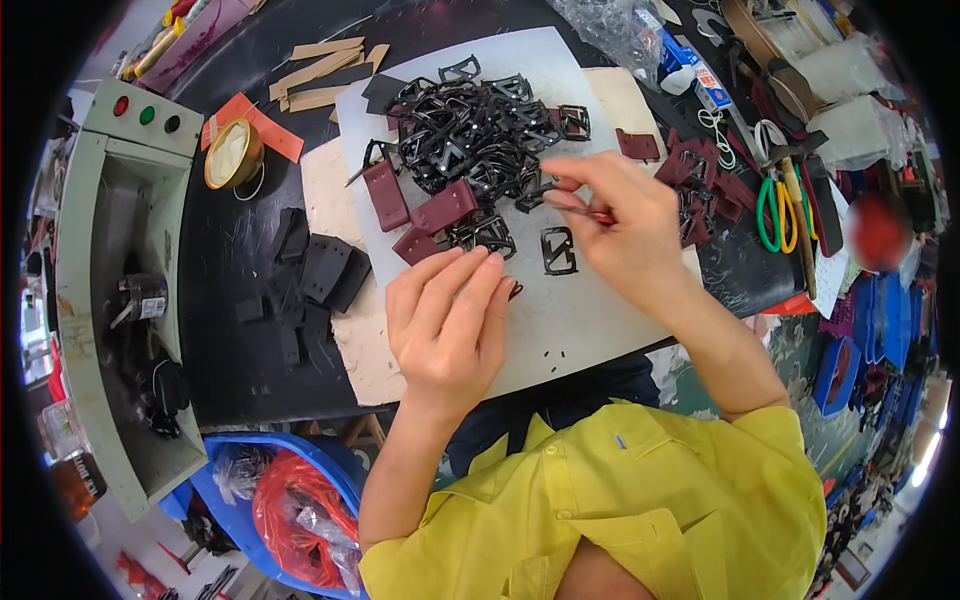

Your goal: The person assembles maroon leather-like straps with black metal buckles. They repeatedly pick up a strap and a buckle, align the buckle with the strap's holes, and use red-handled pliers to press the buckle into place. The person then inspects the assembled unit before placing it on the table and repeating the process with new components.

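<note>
My left hand (pixel 445 325) rests over the white sheet with its fingers bent and pressed together. Its fingertips are at the near edge of a pile of black metal buckles (pixel 470 130). A small dark reddish bit (pixel 515 291) shows beside the fingers; the thumb and whatever it may press are hidden. My right hand (pixel 635 225) is closed in a pinch on a slim metal tool with a red part (pixel 595 213). At its fingertips is a black buckle (pixel 535 198), touching the pile. A single buckle (pixel 558 250) lies between my hands. Maroon folded pieces (pixel 388 196) lie by the pile.
More maroon pieces (pixel 705 180) are heaped at the right. Black blocks (pixel 330 270) and a yellow tin (pixel 234 154) stand left, near a grey-green metal cabinet (pixel 125 135). Scissors with green and yellow handles (pixel 768 215) lie far right. A blue bin (pixel 335 465) is below.
</note>
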Motion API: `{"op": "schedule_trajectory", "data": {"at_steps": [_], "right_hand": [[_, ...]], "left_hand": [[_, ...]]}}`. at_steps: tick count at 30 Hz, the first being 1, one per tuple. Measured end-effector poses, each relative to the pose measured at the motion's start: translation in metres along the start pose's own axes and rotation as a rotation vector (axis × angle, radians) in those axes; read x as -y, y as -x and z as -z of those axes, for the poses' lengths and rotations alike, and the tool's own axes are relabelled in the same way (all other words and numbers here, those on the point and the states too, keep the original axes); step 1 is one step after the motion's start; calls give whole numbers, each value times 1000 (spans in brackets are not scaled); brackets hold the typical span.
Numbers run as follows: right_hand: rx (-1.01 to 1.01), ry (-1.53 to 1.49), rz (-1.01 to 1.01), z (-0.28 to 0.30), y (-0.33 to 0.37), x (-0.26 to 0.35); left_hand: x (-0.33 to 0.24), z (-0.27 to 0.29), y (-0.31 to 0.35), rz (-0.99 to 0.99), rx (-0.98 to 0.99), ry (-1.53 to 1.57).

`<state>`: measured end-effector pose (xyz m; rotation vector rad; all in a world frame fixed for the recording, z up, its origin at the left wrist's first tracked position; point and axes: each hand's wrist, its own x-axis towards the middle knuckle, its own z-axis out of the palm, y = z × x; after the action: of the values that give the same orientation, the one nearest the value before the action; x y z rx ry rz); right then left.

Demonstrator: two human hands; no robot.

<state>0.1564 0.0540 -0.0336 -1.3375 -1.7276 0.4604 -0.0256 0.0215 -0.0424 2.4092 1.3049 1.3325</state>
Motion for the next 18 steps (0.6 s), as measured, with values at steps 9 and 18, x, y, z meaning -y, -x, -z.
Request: {"op": "schedule_trajectory", "data": {"at_steps": [9, 18], "right_hand": [[137, -395, -354, 20, 21, 28], [144, -88, 267, 20, 47, 25]], "left_hand": [[-28, 2, -16, 744, 19, 779], [-33, 22, -10, 970, 113, 842]]}}
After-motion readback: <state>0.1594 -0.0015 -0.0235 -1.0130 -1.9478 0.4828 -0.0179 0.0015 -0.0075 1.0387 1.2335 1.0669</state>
